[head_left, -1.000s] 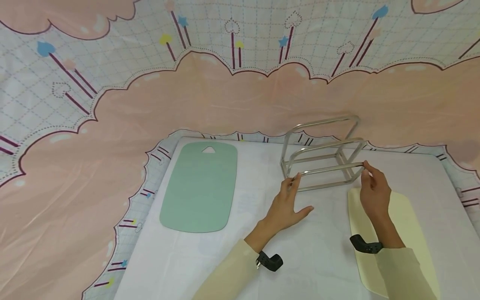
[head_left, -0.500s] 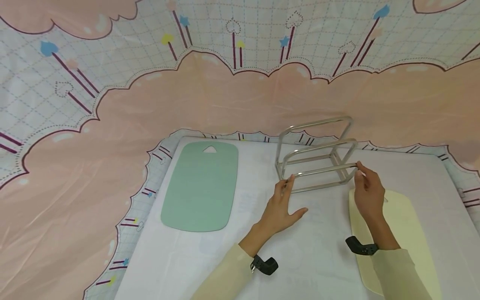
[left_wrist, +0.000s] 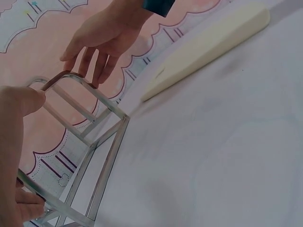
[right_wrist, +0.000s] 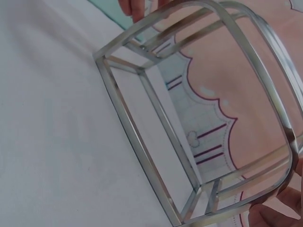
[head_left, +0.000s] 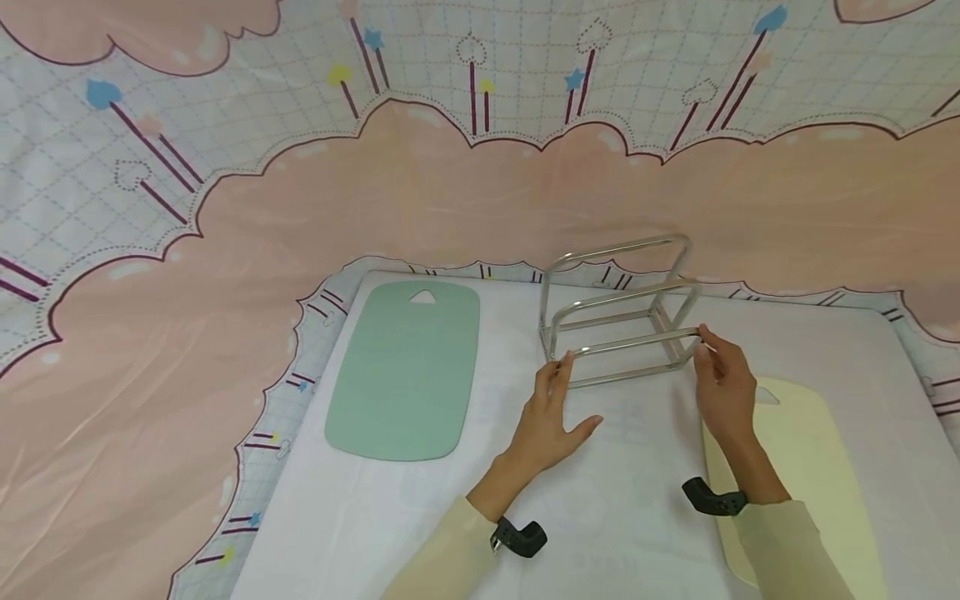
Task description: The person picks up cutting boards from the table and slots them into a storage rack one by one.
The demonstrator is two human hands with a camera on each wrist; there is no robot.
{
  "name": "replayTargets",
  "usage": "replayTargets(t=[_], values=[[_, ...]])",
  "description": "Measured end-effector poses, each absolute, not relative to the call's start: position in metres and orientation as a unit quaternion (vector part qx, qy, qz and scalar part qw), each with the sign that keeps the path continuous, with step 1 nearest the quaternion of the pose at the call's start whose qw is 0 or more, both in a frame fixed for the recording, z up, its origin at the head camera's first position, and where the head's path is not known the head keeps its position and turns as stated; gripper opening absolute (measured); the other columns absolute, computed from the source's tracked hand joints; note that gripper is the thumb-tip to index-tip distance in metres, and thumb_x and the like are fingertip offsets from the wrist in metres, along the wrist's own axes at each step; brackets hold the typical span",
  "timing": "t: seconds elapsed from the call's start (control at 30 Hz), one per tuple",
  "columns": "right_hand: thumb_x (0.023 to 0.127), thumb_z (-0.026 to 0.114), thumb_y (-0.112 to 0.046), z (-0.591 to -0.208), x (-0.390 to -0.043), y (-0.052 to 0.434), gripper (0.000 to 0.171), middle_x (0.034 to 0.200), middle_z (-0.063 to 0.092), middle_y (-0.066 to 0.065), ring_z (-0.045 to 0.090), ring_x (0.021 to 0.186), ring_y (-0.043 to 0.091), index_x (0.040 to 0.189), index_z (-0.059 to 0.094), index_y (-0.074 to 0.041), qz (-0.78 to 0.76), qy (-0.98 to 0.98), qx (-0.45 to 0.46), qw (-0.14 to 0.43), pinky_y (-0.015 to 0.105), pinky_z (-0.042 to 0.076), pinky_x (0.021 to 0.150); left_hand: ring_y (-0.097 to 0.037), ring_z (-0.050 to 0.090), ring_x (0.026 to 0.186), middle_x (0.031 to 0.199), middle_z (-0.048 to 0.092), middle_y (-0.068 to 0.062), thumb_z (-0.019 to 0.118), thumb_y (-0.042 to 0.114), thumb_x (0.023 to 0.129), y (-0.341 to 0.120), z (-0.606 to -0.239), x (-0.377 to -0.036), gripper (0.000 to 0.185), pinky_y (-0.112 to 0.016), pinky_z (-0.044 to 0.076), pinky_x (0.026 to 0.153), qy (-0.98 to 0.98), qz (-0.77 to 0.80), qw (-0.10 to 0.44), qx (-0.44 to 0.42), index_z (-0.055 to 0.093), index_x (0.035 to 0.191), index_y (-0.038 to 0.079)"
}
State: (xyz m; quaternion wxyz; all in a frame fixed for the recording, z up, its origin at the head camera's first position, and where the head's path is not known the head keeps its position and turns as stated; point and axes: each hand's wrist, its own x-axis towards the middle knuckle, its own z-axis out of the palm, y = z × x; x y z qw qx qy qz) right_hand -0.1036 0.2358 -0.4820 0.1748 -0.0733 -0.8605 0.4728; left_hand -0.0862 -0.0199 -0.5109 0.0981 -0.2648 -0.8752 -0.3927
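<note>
White table (head_left: 420, 517), pink cloud backdrop: both hands are holding a metal rack (head_left: 618, 312).
Left hand (head_left: 553, 415) and right hand (head_left: 723, 390) are pinching its nearest loop's corners; nothing is sitting in its slots.

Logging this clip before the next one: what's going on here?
A person holds a silver metal wire rack at both ends of its nearest loop: left hand at the left corner, right hand pinching the right corner. The rack stands upright on the white-covered table. A green plastic cutting board lies flat to the left, a pale yellow one under the right forearm.
</note>
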Motion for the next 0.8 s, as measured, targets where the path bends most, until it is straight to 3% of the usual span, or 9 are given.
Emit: replayTargets(t=[0.23, 0.5, 0.8], values=[[0.101, 0.051, -0.015, -0.487, -0.101, 0.229, 0.037, 0.123, 0.054, 0.012, 0.047, 0.103, -0.013, 0.137, 0.053, -0.011, 0.475, -0.857, -0.038, 0.196, 0.007, 0.038, 0.085, -0.035, 0.044, 0.125, 0.14, 0.029, -0.022, 0.073, 0.028, 0.086, -0.031, -0.51, -0.083, 0.094, -0.044, 0.05, 0.089, -0.872, -0.405, 0.099, -0.257, 0.011, 0.152, 0.004], [0.097, 0.055, -0.004, -0.492, -0.094, 0.217, 0.038, 0.116, 0.055, 0.018, 0.049, 0.103, -0.009, 0.135, 0.054, -0.006, 0.486, -0.845, 0.003, 0.224, 0.009, 0.038, 0.091, -0.036, 0.046, 0.124, 0.14, 0.029, -0.022, 0.074, 0.025, 0.085, -0.044, -0.512, -0.084, 0.092, -0.045, 0.048, 0.092, -0.866, -0.416, 0.116, -0.254, 0.014, 0.151, 0.002], [0.094, 0.056, 0.002, -0.492, -0.084, 0.198, 0.043, 0.118, 0.053, 0.022, 0.052, 0.108, 0.033, 0.136, 0.052, -0.004, 0.481, -0.848, 0.02, 0.221, 0.012, 0.036, 0.096, -0.039, 0.056, 0.109, 0.141, 0.03, -0.022, 0.075, 0.022, 0.084, -0.062, -0.518, -0.087, 0.09, -0.047, 0.051, 0.085, -0.864, -0.418, 0.136, -0.246, 0.018, 0.15, 0.0]])
